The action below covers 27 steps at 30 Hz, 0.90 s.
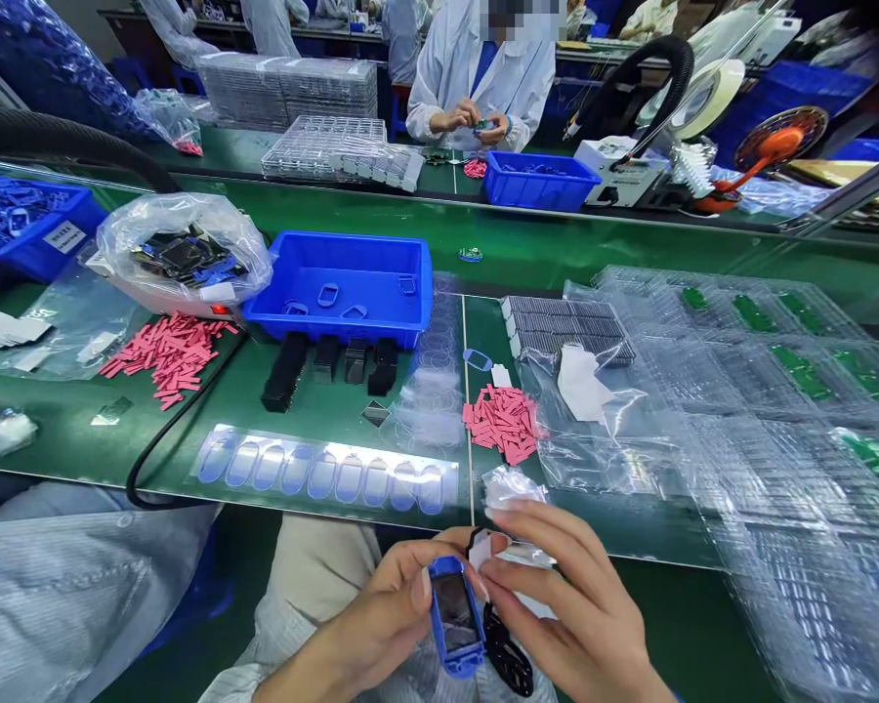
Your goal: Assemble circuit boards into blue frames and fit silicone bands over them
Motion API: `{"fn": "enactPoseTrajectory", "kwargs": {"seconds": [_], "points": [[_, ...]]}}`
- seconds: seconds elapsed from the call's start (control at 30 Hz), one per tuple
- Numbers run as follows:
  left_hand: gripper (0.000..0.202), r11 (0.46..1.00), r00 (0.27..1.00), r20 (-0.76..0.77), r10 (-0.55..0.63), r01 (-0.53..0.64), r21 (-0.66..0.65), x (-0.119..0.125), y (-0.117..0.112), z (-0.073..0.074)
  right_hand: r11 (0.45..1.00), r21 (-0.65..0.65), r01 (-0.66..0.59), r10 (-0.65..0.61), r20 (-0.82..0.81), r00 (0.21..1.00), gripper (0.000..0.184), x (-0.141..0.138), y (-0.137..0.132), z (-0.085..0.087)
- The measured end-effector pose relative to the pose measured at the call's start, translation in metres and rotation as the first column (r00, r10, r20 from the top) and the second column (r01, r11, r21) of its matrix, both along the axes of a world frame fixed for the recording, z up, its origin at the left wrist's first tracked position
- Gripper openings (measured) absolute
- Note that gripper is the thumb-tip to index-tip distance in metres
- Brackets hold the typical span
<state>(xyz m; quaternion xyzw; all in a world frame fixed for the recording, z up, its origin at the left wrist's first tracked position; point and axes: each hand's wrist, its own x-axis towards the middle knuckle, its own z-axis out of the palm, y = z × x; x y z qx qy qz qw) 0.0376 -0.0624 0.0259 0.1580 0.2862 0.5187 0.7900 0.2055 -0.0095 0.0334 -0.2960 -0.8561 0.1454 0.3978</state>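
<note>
My left hand is closed around a small blue plastic housing, held above my lap. A dark rectangular screen sits inside the housing. With thumb and fingertips, my right hand pinches a small white tab at the housing's upper right side. A dark piece shows behind that tab, partly hidden by fingers. Below my right fingers hangs a bundle of black cord. Whether the cord joins the housing I cannot tell.
On the green bench lie a clear strip of oval films, red strips, black stacks and a blue bin. Clear trays fill the right. A co-worker sits opposite; a sleeve shows at left.
</note>
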Motion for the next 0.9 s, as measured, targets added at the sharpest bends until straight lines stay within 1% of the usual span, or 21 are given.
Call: {"fn": "enactPoseTrajectory", "kwargs": {"seconds": [0.03,0.13,0.2,0.27,0.3,0.37,0.4,0.47,0.5,0.53,0.57,0.6,0.63,0.67,0.7,0.73,0.77,0.8,0.83,0.87,0.9], "points": [[0.037,1.0,1.0,-0.003,0.002,-0.002,0.0,0.0,-0.001,-0.002,1.0,0.013,0.004,-0.004,0.001,1.0,0.015,0.0,-0.003,-0.002],[0.04,1.0,0.999,-0.037,0.015,-0.016,-0.014,-0.002,-0.006,-0.013,0.999,-0.026,0.023,-0.024,-0.02,1.0,0.017,0.006,-0.006,-0.01],[0.04,0.999,0.998,-0.06,0.026,-0.028,-0.04,-0.006,-0.009,-0.021,0.993,-0.005,0.114,-0.114,-0.057,0.992,0.019,0.014,-0.003,-0.02],[0.038,0.996,0.997,-0.071,0.034,-0.04,-0.083,-0.013,-0.012,-0.029,0.972,0.104,0.213,-0.211,-0.03,0.977,0.022,0.023,0.004,-0.033],[0.037,0.993,0.997,-0.072,0.038,-0.046,-0.105,-0.017,-0.014,-0.031,0.957,0.184,0.226,-0.232,0.011,0.973,0.023,0.028,0.008,-0.039],[0.035,0.989,0.997,-0.065,0.032,-0.041,-0.14,-0.023,-0.016,-0.033,0.933,0.316,0.174,-0.223,0.127,0.966,0.023,0.036,0.013,-0.051],[0.036,0.988,0.998,-0.057,0.022,-0.031,-0.148,-0.025,-0.017,-0.032,0.924,0.353,0.147,-0.222,0.181,0.958,0.023,0.038,0.014,-0.055],[0.036,0.99,1.0,-0.027,0.0,-0.004,-0.144,-0.027,-0.018,-0.028,0.918,0.368,0.149,-0.249,0.241,0.938,0.027,0.039,0.011,-0.058],[0.036,0.991,1.0,-0.006,-0.01,0.009,-0.133,-0.027,-0.018,-0.026,0.921,0.349,0.172,-0.265,0.237,0.935,0.028,0.037,0.006,-0.056],[0.035,0.994,1.0,0.016,-0.013,0.015,-0.108,-0.026,-0.019,-0.023,0.936,0.294,0.192,-0.258,0.204,0.944,0.028,0.033,0.0,-0.053],[0.034,0.997,0.999,0.03,-0.01,0.012,-0.073,-0.026,-0.019,-0.021,0.963,0.177,0.206,-0.231,0.134,0.964,0.024,0.027,-0.008,-0.05],[0.034,1.0,0.999,0.037,-0.003,0.004,-0.028,-0.026,-0.02,-0.018,0.98,-0.015,0.199,-0.198,0.022,0.98,0.016,0.018,-0.016,-0.046],[0.034,1.0,0.999,0.037,0.003,-0.003,0.015,-0.027,-0.02,-0.017,0.953,-0.265,0.144,-0.181,-0.118,0.976,0.009,0.007,-0.025,-0.042],[0.036,0.998,0.999,0.032,0.003,-0.005,0.055,-0.028,-0.021,-0.015,0.837,-0.545,0.045,-0.212,-0.246,0.946,0.012,-0.006,-0.033,-0.038],[0.037,0.996,1.0,0.021,0.0,-0.002,0.093,-0.03,-0.022,-0.015,0.638,-0.765,-0.091,-0.28,-0.34,0.898,0.021,-0.019,-0.04,-0.034],[0.038,0.993,1.0,0.01,0.002,-0.003,0.121,-0.033,-0.024,-0.015,0.41,-0.88,-0.241,-0.351,-0.396,0.849,0.029,-0.033,-0.046,-0.031],[0.037,0.99,1.0,0.005,0.011,-0.012,0.141,-0.036,-0.026,-0.015,0.198,-0.908,-0.369,-0.408,-0.418,0.811,0.036,-0.046,-0.051,-0.028],[0.037,0.987,0.999,0.001,0.032,-0.031,0.159,-0.041,-0.028,-0.015,0.026,-0.882,-0.47,-0.441,-0.432,0.787,0.043,-0.059,-0.053,-0.025],[0.036,0.983,0.998,0.001,0.061,-0.06,0.174,-0.046,-0.03,-0.015,-0.102,-0.835,-0.54,-0.449,-0.445,0.774,0.049,-0.07,-0.055,-0.022],[0.037,0.979,0.996,0.006,0.089,-0.088,0.185,-0.051,-0.033,-0.015,-0.197,-0.787,-0.584,-0.44,-0.462,0.77,0.052,-0.08,-0.055,-0.02],[0.038,0.978,0.994,0.004,0.107,-0.106,0.178,-0.058,-0.036,-0.015,-0.266,-0.742,-0.615,-0.421,-0.485,0.767,0.053,-0.088,-0.055,-0.018]]}}
